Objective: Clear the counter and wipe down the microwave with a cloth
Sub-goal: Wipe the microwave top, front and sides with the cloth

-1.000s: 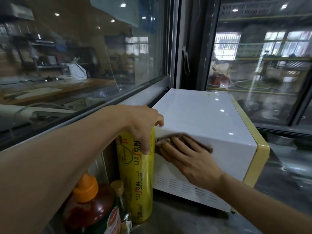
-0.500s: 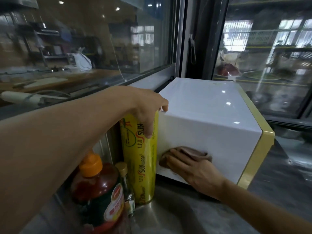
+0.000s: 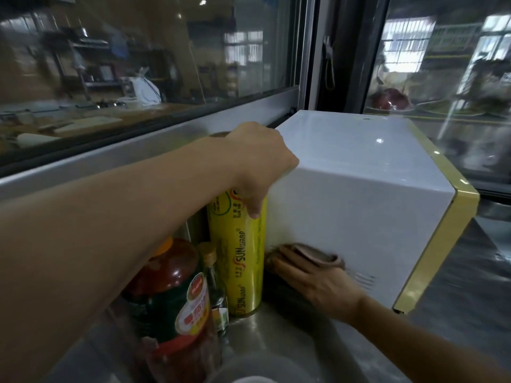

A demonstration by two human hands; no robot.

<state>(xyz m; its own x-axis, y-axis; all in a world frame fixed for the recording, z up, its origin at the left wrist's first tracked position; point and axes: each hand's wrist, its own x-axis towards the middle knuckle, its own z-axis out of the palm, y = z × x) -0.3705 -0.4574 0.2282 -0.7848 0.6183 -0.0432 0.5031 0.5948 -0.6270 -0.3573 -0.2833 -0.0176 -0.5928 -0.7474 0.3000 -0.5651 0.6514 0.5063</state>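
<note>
Head view: saw right hand [image 3: 318, 286] pressing, fingers flat, a crumpled brown cloth [image 3: 307, 251] low on the glossy white box-shaped microwave [image 3: 359, 205], its side wall rising toward 12 o'clock, and left hand [image 3: 257, 164] gripping the top of a yellow cling-wrap roll [image 3: 239, 261], upright just beside at 9 o'clock.

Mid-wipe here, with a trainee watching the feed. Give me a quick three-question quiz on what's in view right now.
1. True or false: the right hand presses the cloth on the microwave's top.
2. The left hand grips: A the cloth, B the yellow wrap roll, C nothing.
3. Fill in: the roll stands ___ the sauce bottle and the microwave.
Key: 1 false, it is low on the side wall; 2 B; 3 between.
</note>
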